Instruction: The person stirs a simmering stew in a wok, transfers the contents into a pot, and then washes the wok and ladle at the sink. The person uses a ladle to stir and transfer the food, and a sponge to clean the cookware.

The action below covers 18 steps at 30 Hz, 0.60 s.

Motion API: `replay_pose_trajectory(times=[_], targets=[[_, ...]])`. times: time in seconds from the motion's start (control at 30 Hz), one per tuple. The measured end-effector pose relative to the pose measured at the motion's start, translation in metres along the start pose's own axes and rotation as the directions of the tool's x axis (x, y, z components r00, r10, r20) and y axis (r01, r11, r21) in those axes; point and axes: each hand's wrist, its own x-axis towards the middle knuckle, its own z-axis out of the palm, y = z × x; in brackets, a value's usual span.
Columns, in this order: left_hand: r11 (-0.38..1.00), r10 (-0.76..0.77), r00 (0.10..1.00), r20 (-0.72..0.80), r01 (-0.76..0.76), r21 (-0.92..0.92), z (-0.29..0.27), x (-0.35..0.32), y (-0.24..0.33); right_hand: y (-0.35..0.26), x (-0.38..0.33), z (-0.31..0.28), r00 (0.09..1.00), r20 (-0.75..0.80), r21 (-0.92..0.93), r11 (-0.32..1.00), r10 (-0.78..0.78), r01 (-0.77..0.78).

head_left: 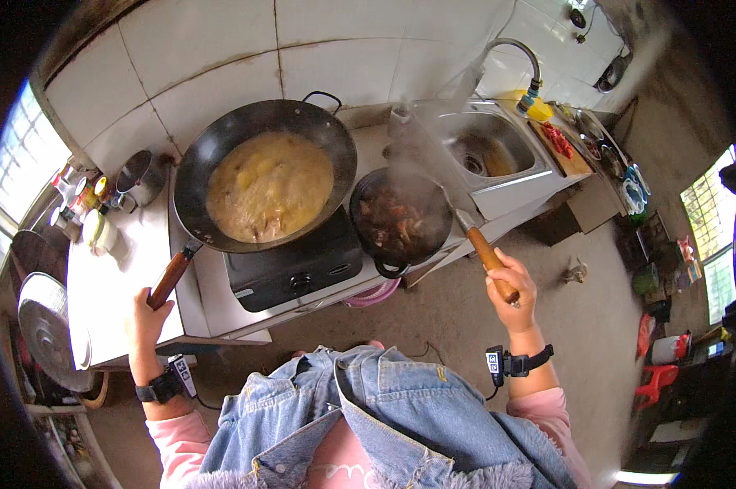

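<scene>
My left hand [146, 319] is closed round the wooden handle of a large black wok [190, 167], which sits on a black gas stove [294, 273]. Yellowish broth [270, 187] with pieces of food bubbles in the wok. In my right hand [514, 287] is a wooden-handled metal cooking utensil [487, 257]. Its shaft runs to a smaller black pan [391, 267] right of the stove; its working end is hidden by steam. Dark brown chunks of food [396, 213] lie in that pan, and steam rises from it.
Beyond the pan are a steel sink [521, 167] and a curved faucet [514, 42]. A cutting board [576, 165] carries red pieces of food [557, 140]. Jars and a metal pot [143, 181] stand at the left. A small cat-like animal [576, 271] is on the floor.
</scene>
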Motion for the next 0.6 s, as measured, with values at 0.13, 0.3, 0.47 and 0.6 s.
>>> replay_pose_trajectory(times=[0.13,0.3,0.47,0.6], targets=[[0.998,-0.062,0.998,0.019,0.062,-0.001,0.004,0.001,-0.004,0.024,-0.003,-0.002,0.854,-0.168,0.58,0.75,0.492,-0.318],[0.998,-0.009,0.999,-0.036,0.011,0.062,0.006,0.002,-0.007,0.084,0.004,-0.023,0.51,-0.176,0.946,0.288,0.842,-0.147],[0.965,-0.023,0.998,-0.06,0.038,0.261,0.003,-0.001,0.001,0.138,0.013,-0.018,0.665,-0.328,0.802,0.569,0.671,-0.179],[0.948,-0.039,0.991,-0.13,0.078,0.309,0.004,-0.004,0.01,0.165,0.024,-0.017,0.968,-0.222,-0.159,0.975,0.115,-0.153]])
